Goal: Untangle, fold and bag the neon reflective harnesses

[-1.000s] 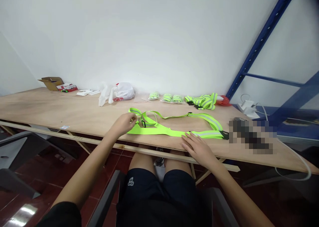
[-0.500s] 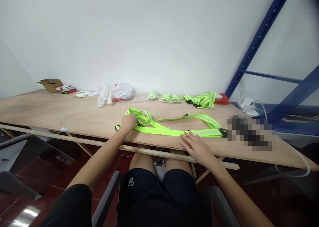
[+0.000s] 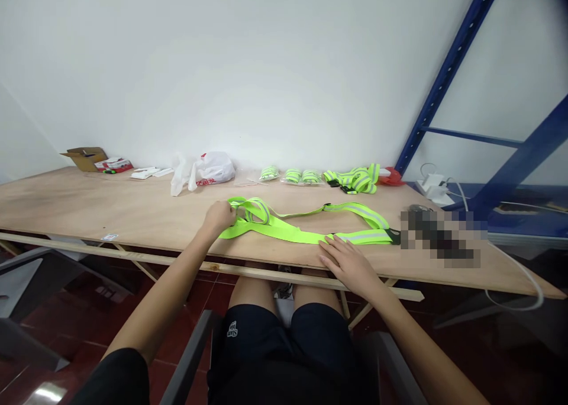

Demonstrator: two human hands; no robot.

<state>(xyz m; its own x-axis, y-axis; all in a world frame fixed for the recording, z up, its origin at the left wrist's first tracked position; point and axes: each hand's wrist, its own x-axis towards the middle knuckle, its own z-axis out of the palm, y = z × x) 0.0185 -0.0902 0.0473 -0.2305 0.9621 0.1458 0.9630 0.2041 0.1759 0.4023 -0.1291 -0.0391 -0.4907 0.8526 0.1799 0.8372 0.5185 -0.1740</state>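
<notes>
A neon-yellow reflective strap harness [image 3: 288, 232] with grey stripes lies stretched along the front of the wooden table. My left hand [image 3: 220, 217] is closed on its left end, where the straps bunch into loops; the fingertips are partly hidden. Toward the right, my right hand [image 3: 348, 262] rests with fingers stretched out, the tips pressing the front strap flat against the wood. A black buckle [image 3: 393, 235] sits at the harness's right end.
Along the wall stand a cardboard box [image 3: 84, 158], a white plastic bag [image 3: 215, 168], packed reflective straps [image 3: 302, 176], and a loose strap pile [image 3: 355, 179]. A white power adapter [image 3: 433, 189] is at right, beside a blue metal frame [image 3: 439, 85]. The table's front edge [image 3: 266, 262] is near my lap.
My left hand has shifted slightly left and up with the strap end, and the black piece near it no longer shows. The right hand stays on the front strap.
</notes>
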